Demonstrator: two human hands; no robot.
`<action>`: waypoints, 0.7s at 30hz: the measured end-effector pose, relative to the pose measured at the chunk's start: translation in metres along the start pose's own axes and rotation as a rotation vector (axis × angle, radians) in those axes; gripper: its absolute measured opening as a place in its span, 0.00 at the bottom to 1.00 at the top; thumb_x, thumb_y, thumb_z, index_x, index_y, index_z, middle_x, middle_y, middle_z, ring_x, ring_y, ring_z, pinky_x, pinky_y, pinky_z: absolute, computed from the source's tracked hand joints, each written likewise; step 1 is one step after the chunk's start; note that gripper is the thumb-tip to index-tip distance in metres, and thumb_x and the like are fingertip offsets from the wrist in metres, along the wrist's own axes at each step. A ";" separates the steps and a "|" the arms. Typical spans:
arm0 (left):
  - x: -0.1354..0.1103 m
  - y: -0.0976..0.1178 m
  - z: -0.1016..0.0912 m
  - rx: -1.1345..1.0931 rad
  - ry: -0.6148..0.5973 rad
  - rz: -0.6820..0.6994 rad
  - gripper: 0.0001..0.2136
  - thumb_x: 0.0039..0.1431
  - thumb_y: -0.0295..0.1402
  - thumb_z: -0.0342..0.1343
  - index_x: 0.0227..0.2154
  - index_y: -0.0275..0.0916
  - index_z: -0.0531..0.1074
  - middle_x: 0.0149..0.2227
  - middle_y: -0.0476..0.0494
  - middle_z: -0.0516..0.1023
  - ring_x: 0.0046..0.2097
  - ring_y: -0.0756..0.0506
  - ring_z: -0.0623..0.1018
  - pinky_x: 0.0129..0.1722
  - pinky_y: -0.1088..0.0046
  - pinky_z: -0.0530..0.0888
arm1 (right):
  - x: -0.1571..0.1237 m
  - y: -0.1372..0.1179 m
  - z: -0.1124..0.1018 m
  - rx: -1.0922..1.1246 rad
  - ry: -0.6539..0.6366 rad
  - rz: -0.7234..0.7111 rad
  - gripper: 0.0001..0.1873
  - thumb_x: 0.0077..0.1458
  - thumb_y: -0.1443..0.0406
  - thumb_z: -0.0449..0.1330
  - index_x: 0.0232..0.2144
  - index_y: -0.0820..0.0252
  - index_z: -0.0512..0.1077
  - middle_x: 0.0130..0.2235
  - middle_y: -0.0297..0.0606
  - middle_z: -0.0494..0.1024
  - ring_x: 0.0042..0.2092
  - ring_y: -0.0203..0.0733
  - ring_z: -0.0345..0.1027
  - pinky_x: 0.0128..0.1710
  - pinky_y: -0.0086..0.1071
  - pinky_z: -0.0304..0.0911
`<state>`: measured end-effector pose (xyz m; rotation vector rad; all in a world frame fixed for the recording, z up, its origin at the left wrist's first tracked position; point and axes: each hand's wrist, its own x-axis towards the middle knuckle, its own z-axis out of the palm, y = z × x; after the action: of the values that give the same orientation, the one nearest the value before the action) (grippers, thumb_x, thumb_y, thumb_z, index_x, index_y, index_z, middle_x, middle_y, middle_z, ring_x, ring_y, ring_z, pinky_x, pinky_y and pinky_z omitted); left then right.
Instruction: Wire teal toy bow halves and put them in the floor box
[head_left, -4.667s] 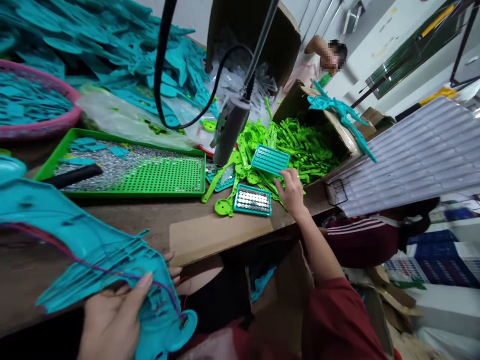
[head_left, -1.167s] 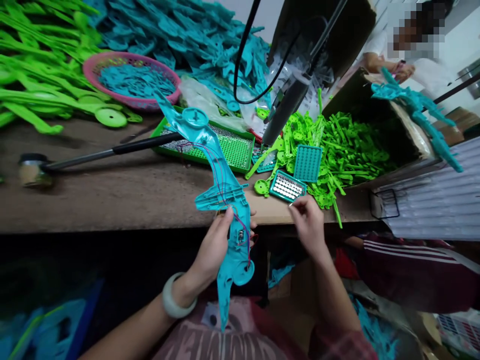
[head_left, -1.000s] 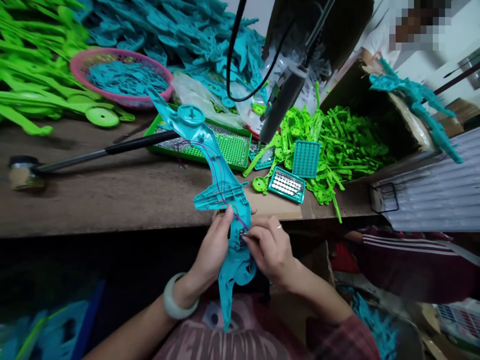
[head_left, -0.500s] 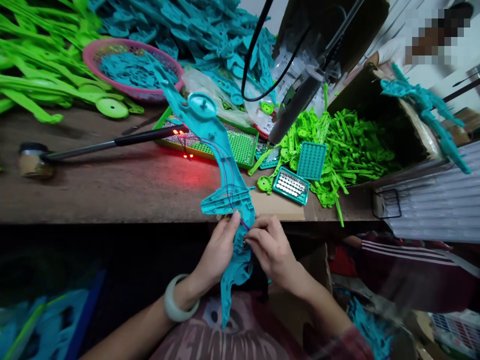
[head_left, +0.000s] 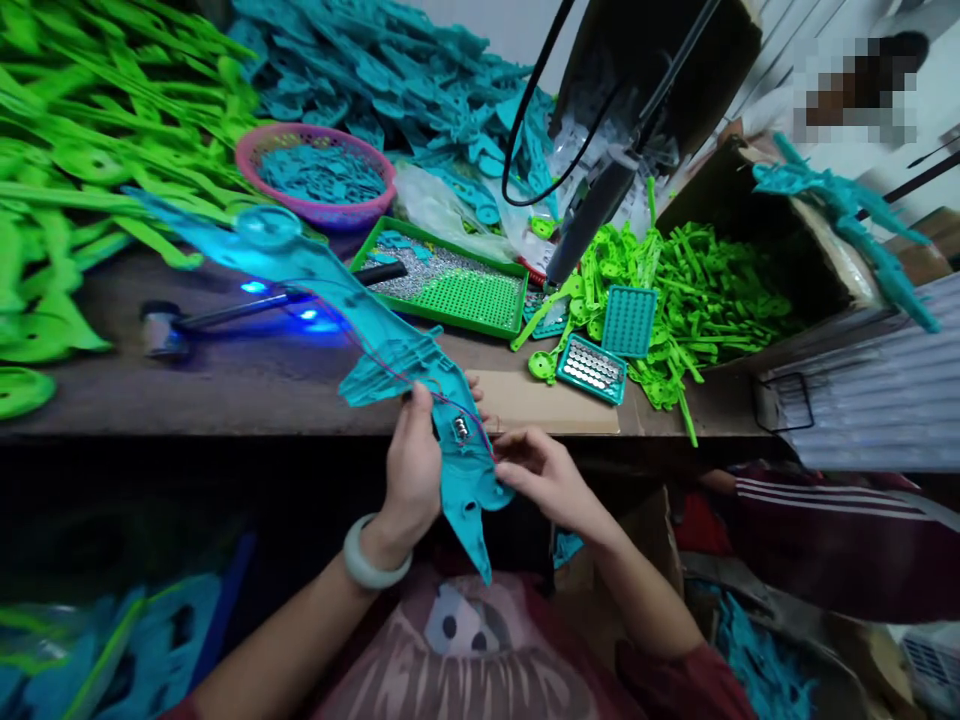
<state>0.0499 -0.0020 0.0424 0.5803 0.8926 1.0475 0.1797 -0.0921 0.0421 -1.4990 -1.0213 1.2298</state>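
My left hand [head_left: 416,465] grips a long teal plastic toy shell [head_left: 382,335], its thumb on the inner side and fingertips showing past the far edge. Thin red and dark wires [head_left: 341,315] run along the shell's ribbed inside. Silvery button cells [head_left: 460,430] sit in a small compartment beside them. At the wires' far end, small lights [head_left: 255,287] glow blue over the table. My right hand [head_left: 546,478] is closed at the shell's right edge, pinching the wire between thumb and fingers.
A black-handled hammer-like tool [head_left: 225,312] lies behind the shell. Beyond stand a pink basket [head_left: 247,165] of teal pieces and a green tray [head_left: 480,325] of small metal parts. A teal battery tray [head_left: 611,393], a hanging electric screwdriver [head_left: 592,220] and green parts [head_left: 705,290] are at right.
The shell has swung with its far end leftward, and the lights have turned from red to blue. My right hand has moved off the battery compartment to the shell's edge.
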 end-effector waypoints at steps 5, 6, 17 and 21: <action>0.003 0.010 -0.007 -0.002 0.048 0.136 0.25 0.57 0.56 0.57 0.39 0.37 0.76 0.35 0.44 0.80 0.29 0.48 0.79 0.26 0.77 0.78 | -0.006 0.000 0.023 -0.218 0.125 -0.223 0.16 0.55 0.56 0.65 0.42 0.59 0.71 0.39 0.39 0.75 0.38 0.39 0.69 0.36 0.31 0.65; 0.003 0.011 -0.009 -0.010 0.055 0.151 0.25 0.57 0.57 0.57 0.39 0.37 0.76 0.35 0.45 0.80 0.29 0.48 0.79 0.26 0.77 0.78 | -0.008 -0.002 0.025 -0.307 0.121 -0.310 0.16 0.56 0.58 0.65 0.44 0.59 0.71 0.42 0.41 0.75 0.42 0.41 0.69 0.39 0.33 0.66; -0.003 0.024 -0.023 0.249 0.061 0.028 0.22 0.60 0.53 0.54 0.37 0.37 0.77 0.35 0.46 0.81 0.31 0.47 0.79 0.29 0.74 0.78 | -0.010 -0.017 0.028 -0.810 -0.146 -0.520 0.10 0.64 0.63 0.56 0.43 0.63 0.72 0.41 0.44 0.78 0.45 0.42 0.71 0.45 0.32 0.66; -0.007 0.021 -0.018 0.412 0.024 0.193 0.24 0.57 0.57 0.53 0.33 0.38 0.75 0.32 0.46 0.80 0.33 0.42 0.80 0.36 0.66 0.80 | -0.002 -0.020 0.033 -0.860 -0.162 -0.368 0.10 0.63 0.61 0.60 0.41 0.65 0.72 0.39 0.40 0.78 0.41 0.38 0.72 0.42 0.28 0.65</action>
<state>0.0228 0.0001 0.0515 1.0158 1.0993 1.0488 0.1462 -0.0850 0.0594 -1.7172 -1.9975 0.6635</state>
